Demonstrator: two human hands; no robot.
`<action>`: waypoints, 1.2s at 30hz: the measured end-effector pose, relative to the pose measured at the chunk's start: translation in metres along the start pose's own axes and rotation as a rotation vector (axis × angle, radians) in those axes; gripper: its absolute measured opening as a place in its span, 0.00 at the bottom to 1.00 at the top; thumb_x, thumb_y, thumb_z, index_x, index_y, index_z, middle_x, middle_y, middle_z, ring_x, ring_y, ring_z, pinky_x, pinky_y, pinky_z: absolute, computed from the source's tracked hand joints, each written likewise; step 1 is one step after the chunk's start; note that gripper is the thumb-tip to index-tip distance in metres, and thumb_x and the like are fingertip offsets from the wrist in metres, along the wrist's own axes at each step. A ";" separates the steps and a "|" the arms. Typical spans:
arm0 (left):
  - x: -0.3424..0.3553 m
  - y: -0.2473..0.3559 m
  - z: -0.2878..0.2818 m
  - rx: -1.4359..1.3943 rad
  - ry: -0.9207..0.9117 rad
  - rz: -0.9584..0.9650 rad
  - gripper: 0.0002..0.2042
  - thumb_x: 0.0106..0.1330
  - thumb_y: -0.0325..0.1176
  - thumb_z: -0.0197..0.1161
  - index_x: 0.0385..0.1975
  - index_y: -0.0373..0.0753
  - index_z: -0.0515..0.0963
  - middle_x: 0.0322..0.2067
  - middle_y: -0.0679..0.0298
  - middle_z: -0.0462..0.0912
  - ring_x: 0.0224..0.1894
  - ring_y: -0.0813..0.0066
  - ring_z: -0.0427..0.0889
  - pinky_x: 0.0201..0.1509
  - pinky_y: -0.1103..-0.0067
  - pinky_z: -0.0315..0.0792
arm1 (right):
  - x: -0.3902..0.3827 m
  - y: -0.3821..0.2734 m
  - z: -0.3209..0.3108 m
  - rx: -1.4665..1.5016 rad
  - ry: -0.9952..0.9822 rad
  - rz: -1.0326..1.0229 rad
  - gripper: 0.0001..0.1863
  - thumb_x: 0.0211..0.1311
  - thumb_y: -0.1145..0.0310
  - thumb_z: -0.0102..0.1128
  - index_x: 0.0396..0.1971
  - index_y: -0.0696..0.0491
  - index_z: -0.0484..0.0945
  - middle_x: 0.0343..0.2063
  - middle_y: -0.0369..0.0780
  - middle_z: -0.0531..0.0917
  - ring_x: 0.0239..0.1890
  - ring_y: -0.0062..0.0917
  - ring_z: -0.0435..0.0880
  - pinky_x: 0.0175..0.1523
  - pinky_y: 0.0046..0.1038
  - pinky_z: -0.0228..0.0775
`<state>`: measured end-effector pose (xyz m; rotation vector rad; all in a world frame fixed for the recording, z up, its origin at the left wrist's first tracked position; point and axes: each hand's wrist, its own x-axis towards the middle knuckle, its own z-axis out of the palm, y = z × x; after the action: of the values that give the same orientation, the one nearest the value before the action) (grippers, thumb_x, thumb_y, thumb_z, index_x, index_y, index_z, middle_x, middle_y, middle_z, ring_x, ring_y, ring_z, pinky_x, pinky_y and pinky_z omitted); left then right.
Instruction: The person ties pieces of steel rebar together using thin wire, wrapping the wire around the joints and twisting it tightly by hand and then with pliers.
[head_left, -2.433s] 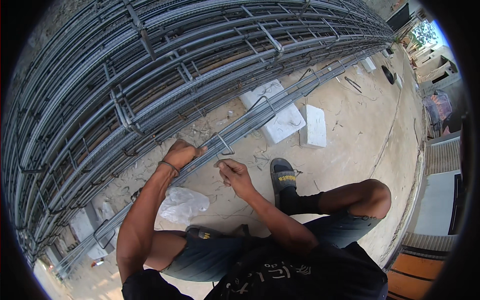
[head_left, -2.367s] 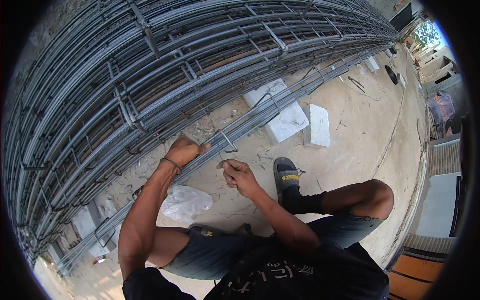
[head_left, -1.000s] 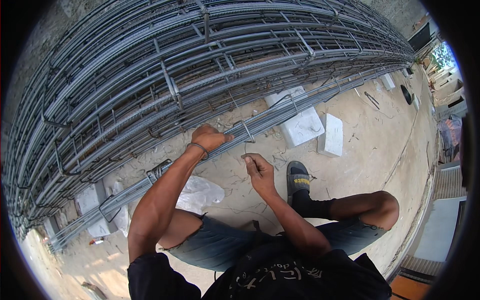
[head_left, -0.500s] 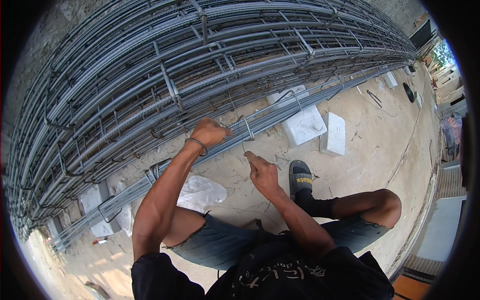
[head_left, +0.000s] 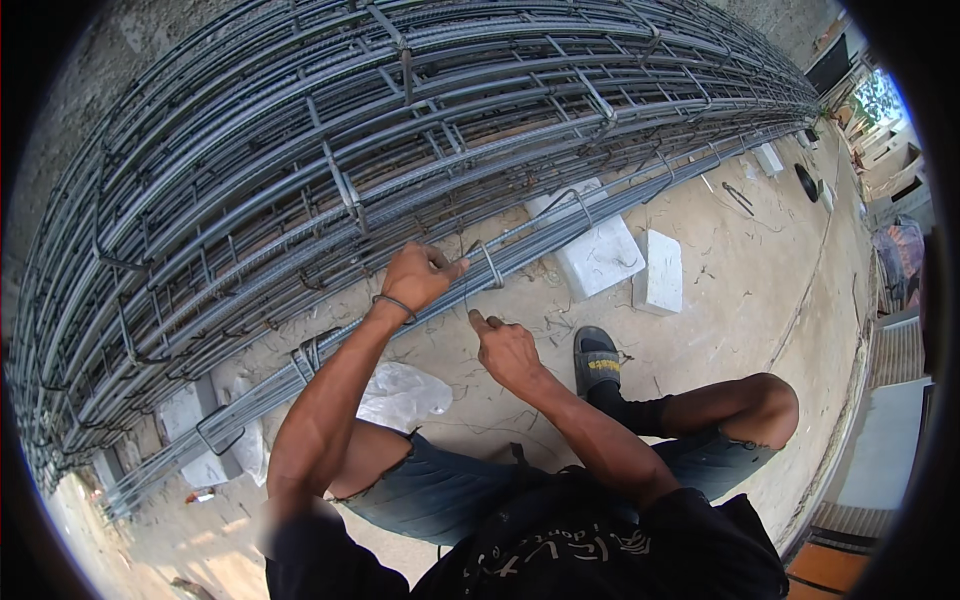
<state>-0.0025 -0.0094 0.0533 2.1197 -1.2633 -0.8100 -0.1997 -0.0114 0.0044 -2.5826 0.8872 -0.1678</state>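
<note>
My left hand (head_left: 425,275), a dark band on its wrist, is closed at the upper side of a long bundle of steel bars (head_left: 537,244), fingertips pinched at a thin wire. My right hand (head_left: 500,345) is below the bundle, fingers curled and pinching the lower part of the thin wire (head_left: 466,297). A bent square steel stirrup (head_left: 491,267) rings the bars just right of my hands. More stirrups (head_left: 306,362) sit on the bundle further left, partly behind my left forearm.
Stacked rebar cages (head_left: 270,160) fill the upper left. White blocks (head_left: 600,258) lie under and beside the bundle. A crumpled plastic bag (head_left: 400,392) is below my hands. My sandalled foot (head_left: 597,360) is at right. Wire scraps litter the concrete floor (head_left: 730,300); a building wall runs along the right.
My left hand has risen along the bars, its fingers now more pinched. My right hand has turned more palm-down and shifted slightly left over the last second. The view has shifted since the earliest frames.
</note>
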 end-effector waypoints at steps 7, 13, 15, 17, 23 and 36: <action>-0.003 0.007 -0.003 0.022 0.112 0.009 0.20 0.44 0.46 0.75 0.20 0.30 0.82 0.15 0.53 0.79 0.19 0.68 0.79 0.29 0.74 0.72 | -0.011 0.001 -0.008 -0.012 -0.006 0.013 0.23 0.47 0.76 0.55 0.48 0.59 0.69 0.30 0.48 0.80 0.27 0.43 0.82 0.32 0.39 0.76; -0.001 0.007 0.000 0.029 0.228 0.068 0.18 0.44 0.42 0.75 0.20 0.30 0.82 0.14 0.56 0.78 0.17 0.71 0.76 0.25 0.75 0.69 | -0.002 0.002 -0.002 -0.029 -0.009 -0.030 0.22 0.47 0.76 0.54 0.47 0.60 0.70 0.30 0.48 0.80 0.27 0.42 0.83 0.32 0.39 0.76; -0.002 0.009 -0.007 0.009 0.194 0.052 0.17 0.45 0.42 0.75 0.20 0.31 0.83 0.13 0.57 0.78 0.16 0.73 0.74 0.25 0.76 0.68 | -0.004 0.002 -0.001 -0.026 -0.001 -0.037 0.22 0.48 0.76 0.53 0.47 0.60 0.70 0.30 0.48 0.81 0.27 0.42 0.83 0.32 0.38 0.76; -0.002 0.014 -0.012 -0.023 0.187 0.050 0.17 0.45 0.42 0.74 0.19 0.31 0.82 0.12 0.58 0.77 0.16 0.75 0.74 0.24 0.76 0.67 | -0.002 0.003 -0.001 -0.050 -0.010 -0.041 0.21 0.48 0.76 0.52 0.47 0.61 0.70 0.29 0.48 0.81 0.27 0.42 0.83 0.32 0.38 0.76; 0.003 0.014 -0.006 -0.066 0.184 0.061 0.17 0.49 0.41 0.73 0.16 0.30 0.81 0.11 0.60 0.76 0.15 0.76 0.71 0.22 0.75 0.65 | 0.005 0.006 0.002 -0.123 -0.044 -0.056 0.17 0.49 0.77 0.50 0.43 0.63 0.72 0.28 0.49 0.81 0.28 0.41 0.83 0.30 0.37 0.76; -0.006 0.008 0.005 0.183 0.206 0.326 0.15 0.55 0.41 0.66 0.18 0.33 0.80 0.17 0.45 0.76 0.24 0.46 0.78 0.29 0.61 0.71 | 0.036 0.000 -0.075 0.196 -0.015 -0.013 0.08 0.55 0.71 0.57 0.32 0.61 0.77 0.26 0.52 0.79 0.30 0.46 0.80 0.35 0.44 0.71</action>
<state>-0.0126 -0.0081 0.0565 1.9966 -1.5615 -0.3393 -0.1889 -0.0586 0.0719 -2.4051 0.8063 -0.2270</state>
